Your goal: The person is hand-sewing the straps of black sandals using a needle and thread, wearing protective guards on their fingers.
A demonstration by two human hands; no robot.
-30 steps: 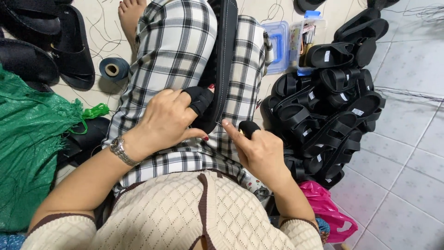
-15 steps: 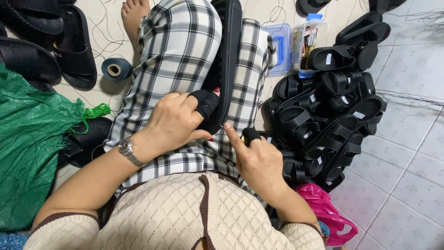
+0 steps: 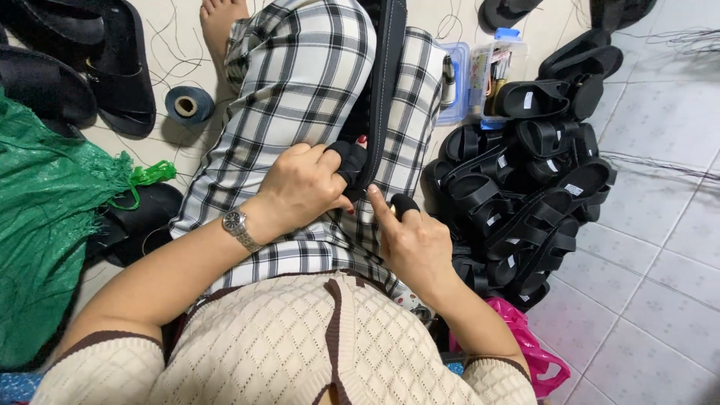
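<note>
A long black sandal sole (image 3: 384, 82) stands on edge between my knees, which are in checked trousers. My left hand (image 3: 304, 187), with a wristwatch and black finger guards, grips the sole's near end. My right hand (image 3: 412, 240) sits just right of that end with its fingers curled and a black guard on the thumb. Forefinger and thumb pinch close together near a small metal glint that looks like a needle (image 3: 391, 212), right by the sole's lower edge.
A heap of black sandals (image 3: 525, 195) lies on the tiled floor at my right. Two plastic boxes (image 3: 480, 71) stand beyond it and a pink bag (image 3: 529, 341) lies nearer. At my left are a green mesh sack (image 3: 45, 217), a dark thread spool (image 3: 189, 105) and more black sandals (image 3: 75, 60).
My left hand has kept its grip on the sole's near end. My right hand has edged a little closer to the sole. The view has shifted slightly.
</note>
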